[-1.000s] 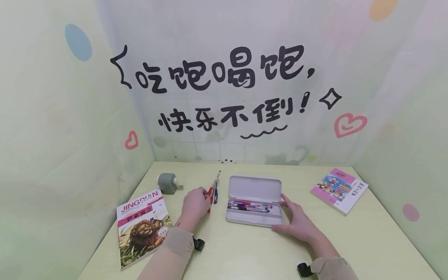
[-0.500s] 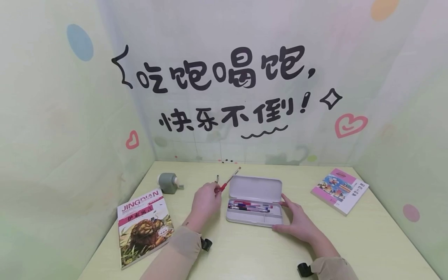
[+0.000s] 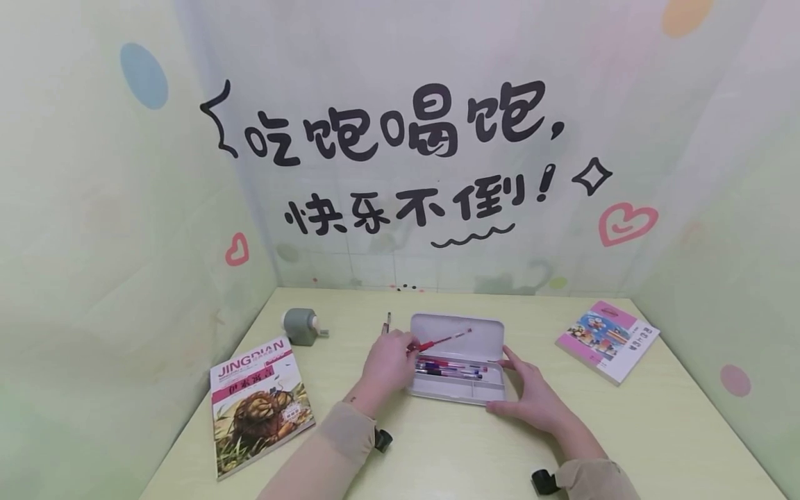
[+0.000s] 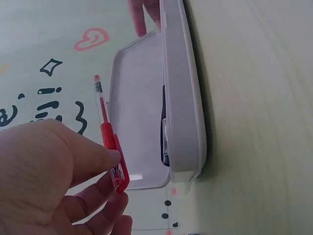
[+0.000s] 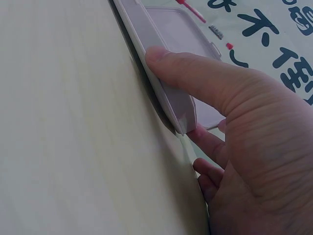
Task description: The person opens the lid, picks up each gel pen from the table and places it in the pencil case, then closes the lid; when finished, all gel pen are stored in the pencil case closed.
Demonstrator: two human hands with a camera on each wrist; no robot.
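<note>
Pinched in the left hand (image 3: pixel 389 362), a red pen (image 3: pixel 431 344) slants up and rightward against the raised lid (image 3: pixel 487 339) of the pencil case (image 3: pixel 459 397) (head view). Left wrist: the thumb (image 4: pixel 95 159) presses its red section; right wrist: the right hand (image 5: pixel 259 115) grips the case's right end.

Head view: light even, diffuse, src. out of frame; shadows on table (image 3: pixel 437 451) faint, soft-edged. Wide-angle stretch twd. edges. Fine print on lion-cover book (image 3: pixel 259 413) too soft to read. Wrist views: dimmer, w/ cooler tint; dark shadow alongside pencil case (image 4: pixel 183 98), another near my right hand (image 5: pixel 264 122).
</note>
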